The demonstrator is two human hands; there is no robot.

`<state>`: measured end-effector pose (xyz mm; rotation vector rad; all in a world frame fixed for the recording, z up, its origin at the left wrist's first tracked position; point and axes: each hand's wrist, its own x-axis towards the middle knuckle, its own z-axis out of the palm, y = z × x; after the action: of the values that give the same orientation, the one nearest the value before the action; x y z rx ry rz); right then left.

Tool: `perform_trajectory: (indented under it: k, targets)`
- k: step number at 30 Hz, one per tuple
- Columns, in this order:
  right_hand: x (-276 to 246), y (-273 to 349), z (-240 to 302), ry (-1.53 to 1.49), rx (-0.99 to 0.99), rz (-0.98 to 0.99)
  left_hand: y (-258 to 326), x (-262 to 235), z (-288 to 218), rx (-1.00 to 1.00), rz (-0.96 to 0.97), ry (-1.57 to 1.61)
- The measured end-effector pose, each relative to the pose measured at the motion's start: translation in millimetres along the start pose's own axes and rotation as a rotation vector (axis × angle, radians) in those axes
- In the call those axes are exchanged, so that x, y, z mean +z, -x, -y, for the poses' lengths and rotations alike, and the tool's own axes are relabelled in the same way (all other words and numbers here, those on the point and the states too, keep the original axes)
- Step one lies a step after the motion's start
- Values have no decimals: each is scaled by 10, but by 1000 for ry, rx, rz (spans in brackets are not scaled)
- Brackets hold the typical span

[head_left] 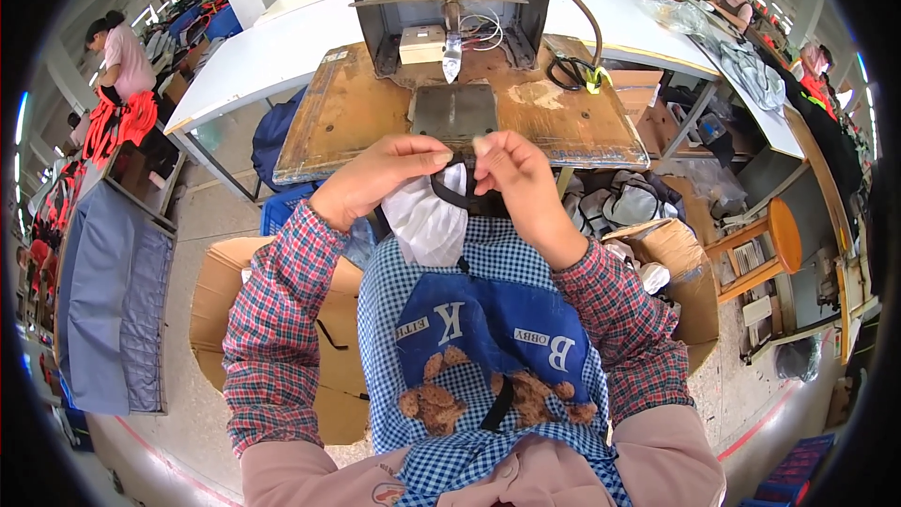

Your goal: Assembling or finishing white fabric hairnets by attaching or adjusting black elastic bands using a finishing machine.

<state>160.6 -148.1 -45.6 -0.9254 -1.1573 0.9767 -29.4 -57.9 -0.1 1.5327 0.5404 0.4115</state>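
My left hand (380, 176) and my right hand (511, 174) meet in front of my chest, both pinching a white fabric piece (427, 221) with a black strap (455, 190) along its top edge. The fabric hangs down over my blue checked apron (469, 319). Just beyond my hands stands a worn wooden workbench (347, 113) with a dark metal plate (454, 113) and a pointed machine head (451, 54) above it.
Black scissors (569, 71) lie on the bench's right side. Cardboard boxes (221, 310) sit at my left, and another box (680, 268) with white pieces at my right. A wooden stool (774, 239) stands right. A person in pink (122, 61) works far left by long white tables (272, 52).
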Motion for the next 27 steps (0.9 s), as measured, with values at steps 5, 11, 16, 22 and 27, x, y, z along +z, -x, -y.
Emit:
perform_trajectory:
  k: [5, 11, 16, 22, 27]
  targets:
    - [-122, 5, -7, -352, 98, -148, -101, -227, 25, -44, -2, 226]
    - [-194, 350, -346, -227, 262, -247, -232, -411, -80, -58, -62, 265]
    - [-171, 738, -501, -80, 206, -200, -181, -76, -1, -59, 48, 210]
    - [-225, 1094, -239, 16, 288, 59, 59, 746, 199, 198, 88, -367]
    - [-1074, 1498, 127, 299, 298, -460, 880, 143, 441, 217, -314, -338]
